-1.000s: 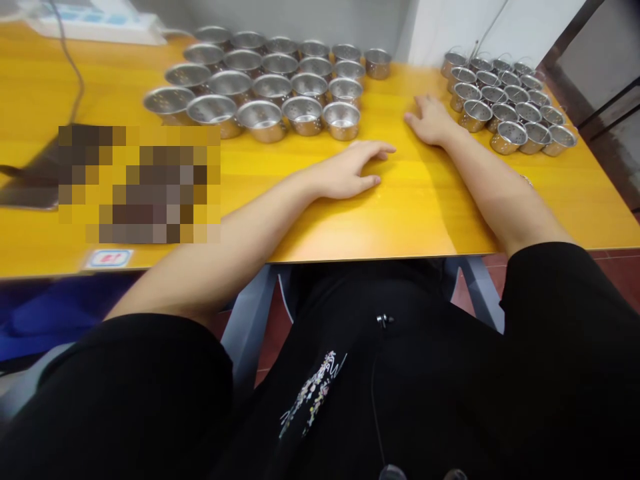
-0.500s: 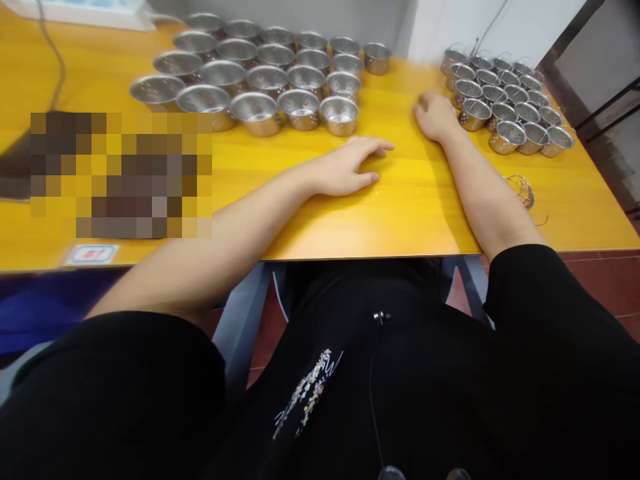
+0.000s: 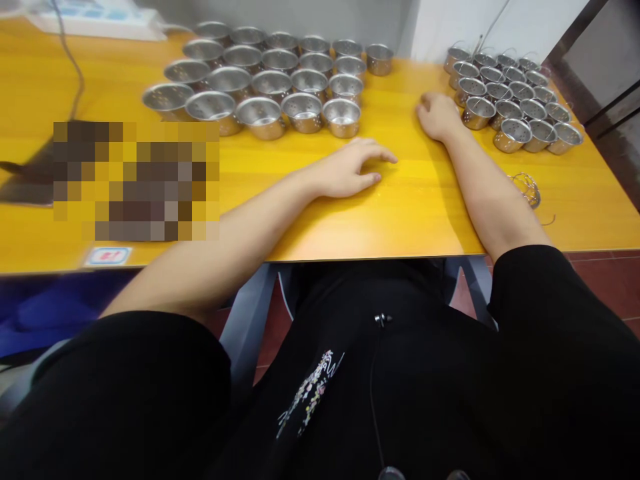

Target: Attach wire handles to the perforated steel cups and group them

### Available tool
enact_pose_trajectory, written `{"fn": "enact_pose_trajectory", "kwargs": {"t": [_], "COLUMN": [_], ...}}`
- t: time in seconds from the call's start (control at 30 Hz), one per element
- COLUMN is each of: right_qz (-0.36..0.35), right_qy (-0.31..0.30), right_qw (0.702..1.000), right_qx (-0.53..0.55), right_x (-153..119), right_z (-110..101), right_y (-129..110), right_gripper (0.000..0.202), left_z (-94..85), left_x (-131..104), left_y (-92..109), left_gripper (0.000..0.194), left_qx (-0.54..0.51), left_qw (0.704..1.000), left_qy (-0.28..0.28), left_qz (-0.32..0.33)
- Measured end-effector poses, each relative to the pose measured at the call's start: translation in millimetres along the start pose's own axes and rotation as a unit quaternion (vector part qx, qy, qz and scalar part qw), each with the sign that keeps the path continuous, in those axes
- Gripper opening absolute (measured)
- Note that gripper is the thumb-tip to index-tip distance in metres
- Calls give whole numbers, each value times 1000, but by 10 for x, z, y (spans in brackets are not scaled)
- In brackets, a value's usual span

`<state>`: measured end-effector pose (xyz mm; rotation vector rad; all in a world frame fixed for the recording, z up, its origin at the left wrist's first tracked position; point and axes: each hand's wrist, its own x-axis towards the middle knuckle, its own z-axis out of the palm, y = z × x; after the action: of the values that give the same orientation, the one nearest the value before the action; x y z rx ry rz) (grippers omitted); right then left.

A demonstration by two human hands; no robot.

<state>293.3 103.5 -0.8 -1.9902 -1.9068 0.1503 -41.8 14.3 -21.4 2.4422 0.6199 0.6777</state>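
Observation:
My left hand rests on the yellow tabletop, thumb and fingers apart and holding nothing. Just beyond it stand rows of metal cups with holes in their walls, the nearest being a perforated cup. My right hand lies farther forward on the table with its fingers curled in; I see no object in it. Close to its right side is a group of smaller perforated cups with thin wire handles, among them a wire-handled cup. Beside my right forearm lies a bundle of bent wires.
At the far left a white power strip with a cable sits on the table. A dark flat item and a blurred-out patch lie left of my left arm. A small label is at the front edge. A white pillar rises behind.
The view has shifted slightly, so the table and cups appear a little farther right. Both hands keep their places and poses on the table.

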Motion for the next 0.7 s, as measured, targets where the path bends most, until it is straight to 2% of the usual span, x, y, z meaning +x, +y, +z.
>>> {"fn": "enact_pose_trajectory", "kwargs": {"t": [0.23,0.33,0.5,0.6,0.7], "right_qz": [-5,-4,-8,-7,-13], "right_qy": [4,11,9,16,17], "right_qw": [999,1000,1000,1000,1000], "right_qx": [-36,-27,-11,-16,-10], "right_x": [70,51,68,106,115], "right_z": [119,146,199,233,232], "right_y": [38,11,-21,0,20], "right_gripper": [65,59,62,67,68], "left_z": [57,88,124,159,205], "left_x": [-32,-41,-38,-40,7], "left_y": [222,246,220,174,140], "left_gripper": [37,31,21,19,24], "left_qx": [-54,-50,-18,1,30], "left_qw": [997,995,991,986,974], "left_qy": [43,70,114,99,57], "left_qz": [30,51,70,136,216]}}
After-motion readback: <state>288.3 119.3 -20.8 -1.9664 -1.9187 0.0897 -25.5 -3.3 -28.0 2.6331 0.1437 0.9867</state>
